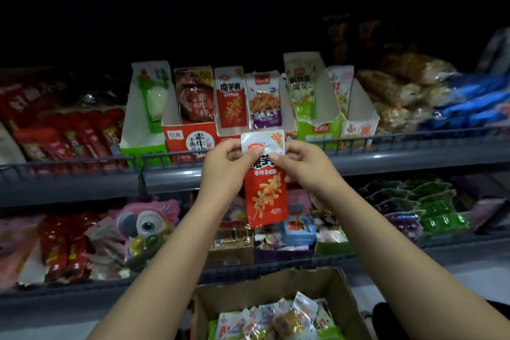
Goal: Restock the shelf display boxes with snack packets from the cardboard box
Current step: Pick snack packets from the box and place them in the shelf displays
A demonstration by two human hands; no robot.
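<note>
Both forearms are reaching up and forward from the bottom corners of the view, meeting in front of the upper shelf's front rail. The left hand is pinching the white top edge of a red snack packet with thumb over curled fingers, and the right hand is pinching the same top edge from the other side, so the packet is hanging upright between them, just in front of the rail. The packet is showing "20%" at its top right corner, large Chinese characters partly covered by the thumbs, and a picture of orange strips. Behind it on the upper shelf, a matching packet is standing in a display box. The cardboard box, holding mixed packets, is sitting at the bottom edge of the view.
</note>
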